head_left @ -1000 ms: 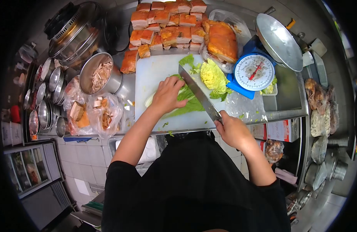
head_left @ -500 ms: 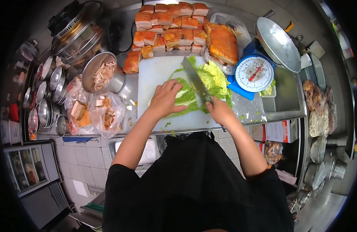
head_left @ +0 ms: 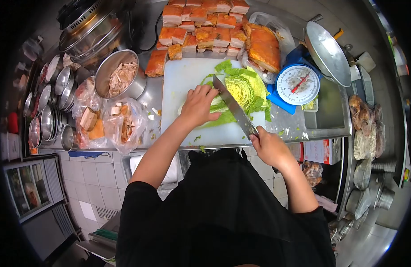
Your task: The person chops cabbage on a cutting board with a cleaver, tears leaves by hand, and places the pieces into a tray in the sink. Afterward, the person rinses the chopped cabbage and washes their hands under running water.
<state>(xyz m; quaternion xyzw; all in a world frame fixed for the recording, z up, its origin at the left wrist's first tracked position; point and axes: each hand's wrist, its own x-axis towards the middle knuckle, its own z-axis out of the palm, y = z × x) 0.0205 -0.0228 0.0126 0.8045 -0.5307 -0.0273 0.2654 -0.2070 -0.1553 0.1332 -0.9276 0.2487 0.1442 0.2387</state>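
Observation:
A head of green lettuce [head_left: 246, 91] lies on the white cutting board [head_left: 176, 80], its yellow layered cut face showing right of the blade. My left hand [head_left: 199, 106] is curled over the left part of the lettuce, holding it down. My right hand [head_left: 272, 149] grips the handle of a large kitchen knife [head_left: 236, 108], mostly hidden by the fingers. The blade slants across the lettuce, its tip close to my left fingertips. Whether the edge has reached the board cannot be seen.
Roast pork blocks [head_left: 205, 38] are stacked behind the board, with a larger roast slab [head_left: 263, 46] beside them. A blue scale [head_left: 298, 84] stands right. On the left are a metal pot [head_left: 103, 73] of shredded meat and plastic bags [head_left: 124, 127]. Scraps dot the steel counter's front edge.
My right hand has drawn the knife back toward my body and slightly right. More of the lettuce's cut face shows. My left hand stays on the lettuce; the whole view has shifted slightly.

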